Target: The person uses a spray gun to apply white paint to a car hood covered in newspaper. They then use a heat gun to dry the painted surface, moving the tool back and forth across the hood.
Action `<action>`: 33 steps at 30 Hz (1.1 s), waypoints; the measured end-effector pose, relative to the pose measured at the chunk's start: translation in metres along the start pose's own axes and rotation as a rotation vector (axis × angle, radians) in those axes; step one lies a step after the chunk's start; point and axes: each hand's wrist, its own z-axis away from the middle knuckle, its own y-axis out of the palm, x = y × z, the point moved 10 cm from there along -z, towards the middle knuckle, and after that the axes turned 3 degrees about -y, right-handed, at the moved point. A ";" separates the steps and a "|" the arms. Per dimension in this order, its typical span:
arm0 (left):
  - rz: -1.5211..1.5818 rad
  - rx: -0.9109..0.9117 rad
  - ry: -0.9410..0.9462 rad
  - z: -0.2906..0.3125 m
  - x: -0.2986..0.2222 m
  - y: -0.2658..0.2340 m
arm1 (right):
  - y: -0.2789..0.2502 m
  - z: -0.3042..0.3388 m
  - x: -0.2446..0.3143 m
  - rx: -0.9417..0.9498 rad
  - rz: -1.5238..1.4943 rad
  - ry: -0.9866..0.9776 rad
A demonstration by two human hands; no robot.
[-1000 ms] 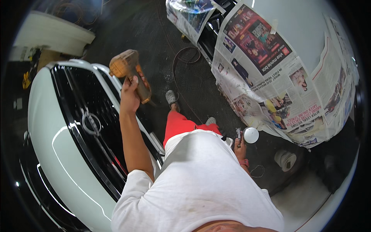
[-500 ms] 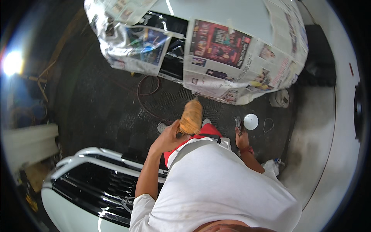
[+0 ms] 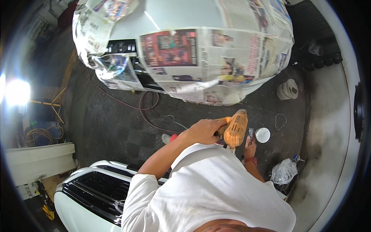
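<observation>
My left hand is closed round the handle of an orange heat gun, its nozzle tilted away from me, in front of my waist. To the right and lower, my right hand grips what looks like a metal spray gun with a round white cup beside it. The heat gun's body is close to the spray gun in the picture; they appear apart. Ahead stands a light-coloured car front covered in newspaper sheets, with some painted panel and black trim showing.
A white bucket stands on the dark floor at right, near a wire loop. Clear plastic wrap lies by the wall. A hose curls ahead. A white bumper with black grille sits at lower left; a bright lamp shines far left.
My left hand has swung the heat gun to the right, toward the spray gun. My right hand with the spray gun has come slightly nearer. The view has shifted.
</observation>
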 end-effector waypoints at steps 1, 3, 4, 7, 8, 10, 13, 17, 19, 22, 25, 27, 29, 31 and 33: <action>-0.028 0.006 -0.007 -0.023 -0.006 0.014 | -0.002 -0.010 -0.022 0.038 -0.037 0.051; 0.068 -0.016 -0.056 -0.067 -0.030 0.033 | -0.025 -0.014 -0.056 0.079 -0.087 0.201; 0.066 -0.026 -0.037 -0.091 -0.038 0.046 | -0.037 -0.023 -0.082 0.025 -0.029 0.154; 0.134 -0.078 0.014 -0.150 -0.062 0.075 | -0.069 -0.041 -0.123 0.012 -0.018 0.174; 0.147 -0.090 0.007 -0.166 -0.073 0.079 | -0.078 -0.042 -0.141 0.003 0.008 0.177; 0.158 -0.164 0.004 -0.192 -0.090 0.084 | -0.092 -0.054 -0.160 0.001 0.056 0.157; 0.152 -0.327 0.029 -0.213 -0.111 0.083 | -0.110 -0.060 -0.162 0.084 -0.011 0.380; 0.100 -0.534 0.128 -0.228 -0.134 0.077 | -0.110 -0.062 -0.216 0.034 -0.005 0.346; 0.088 -0.630 0.173 -0.225 -0.140 0.069 | -0.105 -0.063 -0.217 0.091 -0.030 0.352; 0.106 -0.605 0.038 -0.224 -0.118 0.082 | -0.108 -0.069 -0.206 0.106 0.058 0.244; 0.172 -0.486 -0.052 -0.225 -0.106 0.094 | -0.110 -0.072 -0.178 0.108 0.127 0.160; 0.114 -0.324 -0.191 -0.218 -0.080 0.115 | -0.107 -0.079 -0.192 0.154 0.172 0.125; 0.078 -0.293 -0.181 -0.210 -0.071 0.124 | -0.097 -0.090 -0.222 0.182 0.221 0.116; 0.067 -0.274 -0.170 -0.205 -0.069 0.131 | -0.093 -0.098 -0.219 0.261 0.118 0.149; 0.102 -0.318 -0.111 -0.202 -0.089 0.120 | -0.097 -0.103 -0.195 0.301 0.061 0.178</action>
